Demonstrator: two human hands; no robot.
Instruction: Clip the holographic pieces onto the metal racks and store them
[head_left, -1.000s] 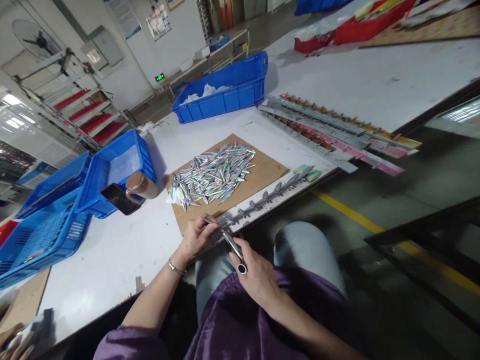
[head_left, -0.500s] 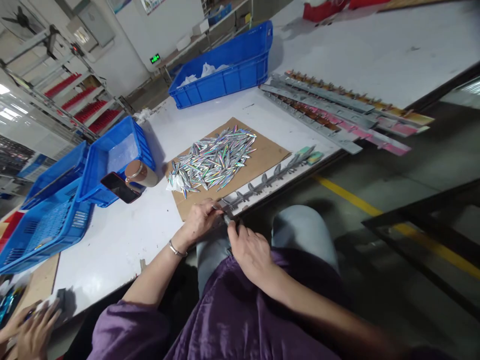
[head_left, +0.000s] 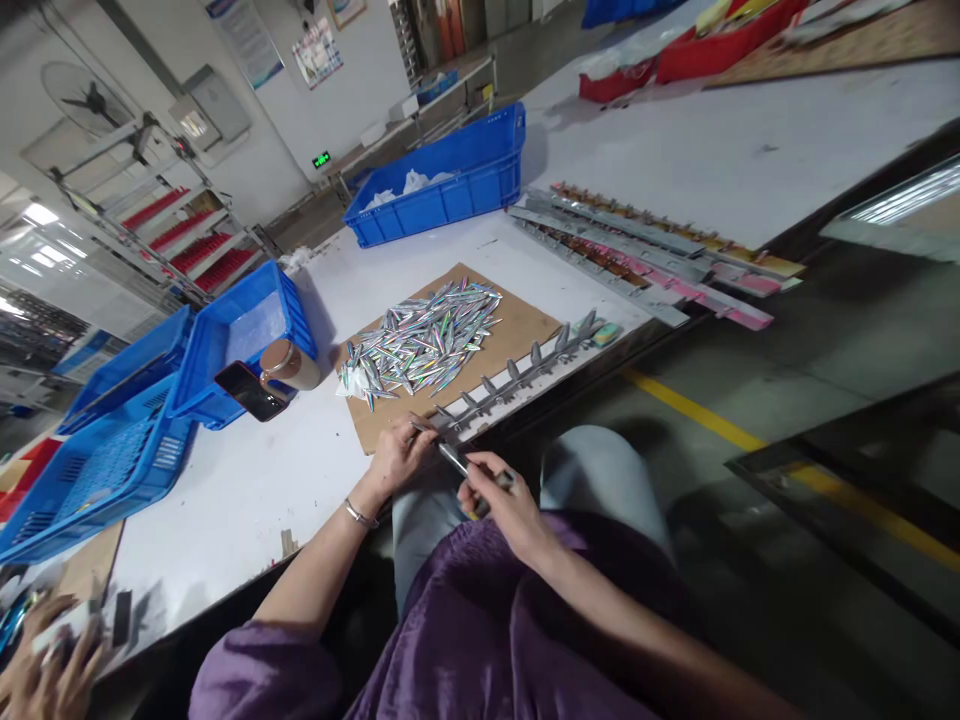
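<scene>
My left hand [head_left: 400, 456] is closed at the near end of a metal strip [head_left: 495, 396], fingertips pinched around a small, thin piece too small to name. Several grey spindle-shaped pieces stand along that strip, which lies on the table's front edge. In my right hand [head_left: 504, 500] is a tool that looks like pliers [head_left: 453, 458], its metal end pointing at my left fingertips. Part of its handle is hidden by my fingers. Behind the strip, a pile of shiny silver spindle-shaped pieces [head_left: 427, 338] covers much of a cardboard sheet [head_left: 521, 318].
More strips [head_left: 630, 245] lie stacked at the right. A blue crate [head_left: 442, 205] with white bags stands behind; other blue crates [head_left: 247, 320] are left, beside a phone [head_left: 251, 390] and a brown-lidded mug [head_left: 291, 364]. Another person's hands [head_left: 56, 650] work at lower left.
My right hand has drawn back slightly and its fingers have loosened, showing more of the tool. My left hand stays at the strip's end. The camera view has tilted up.
</scene>
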